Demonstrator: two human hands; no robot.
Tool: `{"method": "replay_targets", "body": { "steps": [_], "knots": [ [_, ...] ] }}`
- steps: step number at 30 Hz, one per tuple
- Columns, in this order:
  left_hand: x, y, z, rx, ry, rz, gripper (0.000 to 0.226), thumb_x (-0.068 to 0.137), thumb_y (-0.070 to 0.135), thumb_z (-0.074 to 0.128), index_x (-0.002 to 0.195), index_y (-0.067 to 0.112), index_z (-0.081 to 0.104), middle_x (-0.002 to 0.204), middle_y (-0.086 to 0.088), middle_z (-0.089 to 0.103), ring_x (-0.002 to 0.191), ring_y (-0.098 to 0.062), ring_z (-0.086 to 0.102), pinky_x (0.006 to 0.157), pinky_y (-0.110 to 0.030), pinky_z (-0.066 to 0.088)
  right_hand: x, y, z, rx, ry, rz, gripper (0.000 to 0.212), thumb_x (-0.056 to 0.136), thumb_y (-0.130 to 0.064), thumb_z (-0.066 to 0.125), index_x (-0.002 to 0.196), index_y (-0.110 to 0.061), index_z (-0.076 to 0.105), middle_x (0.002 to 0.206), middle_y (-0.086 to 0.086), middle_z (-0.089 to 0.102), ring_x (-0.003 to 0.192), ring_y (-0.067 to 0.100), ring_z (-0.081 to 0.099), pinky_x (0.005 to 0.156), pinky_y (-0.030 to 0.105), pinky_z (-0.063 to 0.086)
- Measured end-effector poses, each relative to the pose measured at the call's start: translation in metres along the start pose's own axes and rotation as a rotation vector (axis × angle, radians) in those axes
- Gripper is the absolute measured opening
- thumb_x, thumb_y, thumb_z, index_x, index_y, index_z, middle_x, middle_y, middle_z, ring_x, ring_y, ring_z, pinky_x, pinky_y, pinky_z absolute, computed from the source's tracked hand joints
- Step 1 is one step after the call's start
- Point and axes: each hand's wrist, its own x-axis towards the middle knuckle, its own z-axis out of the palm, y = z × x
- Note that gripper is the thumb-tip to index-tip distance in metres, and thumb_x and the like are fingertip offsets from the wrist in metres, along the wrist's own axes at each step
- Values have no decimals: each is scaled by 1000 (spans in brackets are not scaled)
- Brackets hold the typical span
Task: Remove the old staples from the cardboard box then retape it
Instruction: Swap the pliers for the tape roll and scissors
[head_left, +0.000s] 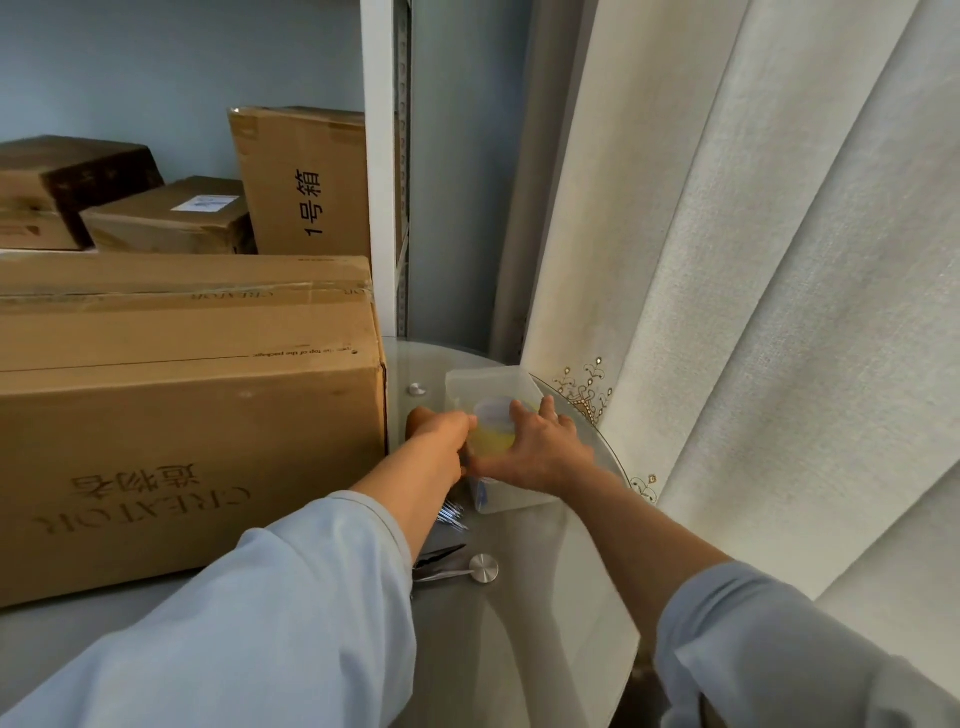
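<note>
A large cardboard box (182, 415) with clear tape along its top seam stands on the round glass table (545, 597) at the left. Just right of it sits a translucent plastic tray (483, 382) holding a yellowish roll of tape (496, 431). My left hand (441, 434) pinches the roll's left edge. My right hand (540, 449) lies on the roll with fingers spread over its right side and the tray. A brown object (418, 418) pokes out behind my left hand. Shiny metal pieces (452, 514) and a dark metal tool (439, 564) lie under my left forearm.
Several smaller cardboard boxes (171, 218) stand on a shelf behind the big one, beside a white shelf post (379, 182). A cream curtain (753, 312) hangs close along the table's right edge. Round metal fittings (484, 568) sit in the glass.
</note>
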Motion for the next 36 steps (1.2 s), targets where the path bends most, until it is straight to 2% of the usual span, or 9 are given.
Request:
{"method": "replay_targets", "body": {
  "steps": [5, 11, 16, 20, 22, 24, 26, 29, 36],
  "knots": [
    [-11, -5, -2, -39, -125, -26, 33, 94, 12, 55, 126, 1, 52, 128, -20, 55, 119, -35, 52, 92, -47, 45, 13, -1, -10, -168, -8, 1, 97, 79, -69, 53, 150, -15, 18, 159, 13, 11, 147, 38, 1, 111, 65, 6],
    [-13, 3, -6, -122, -100, -45, 32, 96, 4, 44, 128, 1, 48, 124, -20, 55, 113, -35, 54, 81, -43, 45, 15, -12, 4, -285, 120, -18, 82, 88, -64, 43, 146, -10, 24, 151, 15, 28, 141, 36, 23, 109, 57, 30],
    [-11, 16, -3, -66, -70, 29, 35, 95, 9, 47, 130, 9, 48, 131, -17, 49, 111, -30, 50, 81, -45, 46, 12, -21, -18, 133, 261, -35, 56, 91, -53, 49, 131, -15, 47, 128, 11, 56, 116, 31, 53, 92, 41, 46],
    [-13, 5, -2, 224, -140, 202, 45, 91, -4, 51, 134, 6, 44, 118, -14, 48, 106, -24, 45, 85, -37, 41, 5, -16, -37, 431, 674, 28, 27, 94, -33, 55, 118, -21, 52, 116, 2, 60, 104, 23, 58, 72, 30, 38],
    [-13, -3, -2, 319, -166, 229, 55, 87, -8, 53, 137, 11, 39, 127, -13, 46, 115, -27, 46, 89, -36, 43, 6, -8, -42, 331, 808, 44, 25, 92, -10, 55, 113, -23, 57, 120, 0, 55, 111, 21, 53, 73, 31, 37],
    [-12, -5, -5, 321, -170, 230, 56, 87, -9, 48, 136, 16, 39, 125, -10, 44, 110, -27, 46, 87, -37, 46, 9, 2, -42, 138, 816, 47, 42, 83, 6, 55, 113, -23, 64, 134, 1, 48, 129, 23, 40, 98, 35, 36],
    [-7, -5, -6, 351, -146, 257, 53, 87, -9, 45, 133, 17, 42, 126, -10, 47, 105, -27, 47, 87, -39, 49, 9, 10, -41, -106, 751, 52, 45, 83, 3, 56, 118, -24, 63, 152, 3, 33, 146, 24, 16, 118, 42, 2],
    [-4, -4, -8, 436, -120, 296, 50, 87, -9, 43, 131, 14, 45, 124, -13, 50, 104, -29, 49, 92, -43, 50, 6, 11, -40, -358, 670, -76, 39, 91, -9, 53, 125, -25, 60, 159, 3, 21, 149, 23, -1, 115, 46, -15],
    [2, 1, -18, 541, -79, 292, 46, 87, -12, 42, 127, 8, 51, 121, -21, 55, 110, -37, 54, 93, -48, 50, 11, 2, -48, -875, 552, -154, 18, 89, -27, 62, 107, -24, 65, 160, 16, -3, 145, 39, -15, 113, 61, -12]
  ]
}}
